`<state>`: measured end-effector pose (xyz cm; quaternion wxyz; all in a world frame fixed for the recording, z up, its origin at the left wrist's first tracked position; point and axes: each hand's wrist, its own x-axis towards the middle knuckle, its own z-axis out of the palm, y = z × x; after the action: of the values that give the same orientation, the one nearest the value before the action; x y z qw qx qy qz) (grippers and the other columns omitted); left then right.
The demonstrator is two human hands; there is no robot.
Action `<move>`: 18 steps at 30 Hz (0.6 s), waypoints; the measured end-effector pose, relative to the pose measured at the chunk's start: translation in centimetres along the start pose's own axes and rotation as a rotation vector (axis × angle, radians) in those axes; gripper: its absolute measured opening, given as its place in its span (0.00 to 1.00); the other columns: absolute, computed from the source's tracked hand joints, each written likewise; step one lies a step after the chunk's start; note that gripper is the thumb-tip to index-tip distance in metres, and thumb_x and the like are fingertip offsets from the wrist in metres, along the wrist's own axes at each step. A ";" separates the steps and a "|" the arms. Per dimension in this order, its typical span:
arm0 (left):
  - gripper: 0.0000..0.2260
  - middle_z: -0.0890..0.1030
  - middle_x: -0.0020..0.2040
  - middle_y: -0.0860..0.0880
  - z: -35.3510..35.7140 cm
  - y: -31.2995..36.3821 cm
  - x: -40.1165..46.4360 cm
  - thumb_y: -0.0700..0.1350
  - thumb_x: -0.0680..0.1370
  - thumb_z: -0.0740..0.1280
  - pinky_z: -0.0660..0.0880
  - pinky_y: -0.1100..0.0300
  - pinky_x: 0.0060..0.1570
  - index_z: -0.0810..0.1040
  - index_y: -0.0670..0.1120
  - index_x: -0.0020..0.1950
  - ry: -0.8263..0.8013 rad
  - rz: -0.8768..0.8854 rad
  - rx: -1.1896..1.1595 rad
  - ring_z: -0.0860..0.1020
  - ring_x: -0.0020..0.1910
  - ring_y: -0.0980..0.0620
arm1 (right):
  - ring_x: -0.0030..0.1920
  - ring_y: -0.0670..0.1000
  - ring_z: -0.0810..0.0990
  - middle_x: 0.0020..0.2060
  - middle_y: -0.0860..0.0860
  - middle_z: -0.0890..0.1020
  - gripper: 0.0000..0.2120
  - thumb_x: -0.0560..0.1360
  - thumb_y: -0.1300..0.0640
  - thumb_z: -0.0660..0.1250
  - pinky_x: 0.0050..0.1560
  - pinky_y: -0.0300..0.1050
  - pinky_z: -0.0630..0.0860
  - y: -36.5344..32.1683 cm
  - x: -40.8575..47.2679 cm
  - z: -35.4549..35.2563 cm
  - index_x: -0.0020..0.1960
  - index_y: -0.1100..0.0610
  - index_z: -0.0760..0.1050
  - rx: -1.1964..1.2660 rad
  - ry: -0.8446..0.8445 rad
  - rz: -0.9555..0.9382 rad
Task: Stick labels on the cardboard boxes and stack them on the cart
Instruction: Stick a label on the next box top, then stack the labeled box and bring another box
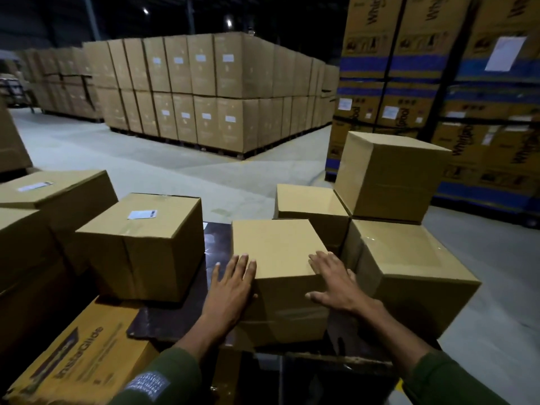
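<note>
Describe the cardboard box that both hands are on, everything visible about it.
The box under the hands is plain brown cardboard, closed, roughly cubic, and shows no label on its top or near face. It sits upright on a dark board, its near face creased. The left hand lies flat with straight fingers on its near left top corner; the right hand lies spread on the near right top edge. Another box stands close against its right side, and one stands behind it.
</note>
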<state>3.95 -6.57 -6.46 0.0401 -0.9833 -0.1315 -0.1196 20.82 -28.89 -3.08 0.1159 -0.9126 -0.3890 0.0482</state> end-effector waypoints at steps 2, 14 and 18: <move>0.34 0.51 0.81 0.44 -0.1 -1.3 0.1 0.56 0.81 0.62 0.52 0.37 0.75 0.50 0.47 0.80 -0.017 0.017 -0.015 0.46 0.79 0.43 | 0.80 0.54 0.40 0.80 0.47 0.44 0.45 0.73 0.39 0.71 0.74 0.70 0.53 -0.3 0.6 0.8 0.80 0.45 0.47 -0.026 -0.005 -0.002; 0.32 0.58 0.69 0.46 -1.2 -1.8 2.5 0.61 0.72 0.72 0.78 0.48 0.56 0.60 0.48 0.65 0.014 0.067 -0.249 0.65 0.66 0.47 | 0.80 0.53 0.45 0.80 0.49 0.46 0.44 0.73 0.41 0.71 0.70 0.60 0.68 -2.0 0.7 2.3 0.80 0.46 0.49 -0.063 0.146 -0.012; 0.40 0.50 0.77 0.43 -0.8 -1.5 2.6 0.61 0.73 0.71 0.73 0.45 0.66 0.54 0.47 0.76 -0.011 0.080 -0.229 0.47 0.78 0.42 | 0.80 0.53 0.45 0.80 0.49 0.47 0.44 0.73 0.40 0.71 0.70 0.58 0.68 -2.6 0.6 3.1 0.80 0.44 0.48 -0.110 0.209 0.011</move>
<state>5.78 -4.58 -5.03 -0.0686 -0.9865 -0.0780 -0.1268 18.83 -26.16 -5.48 0.1051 -0.9198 -0.3719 -0.0679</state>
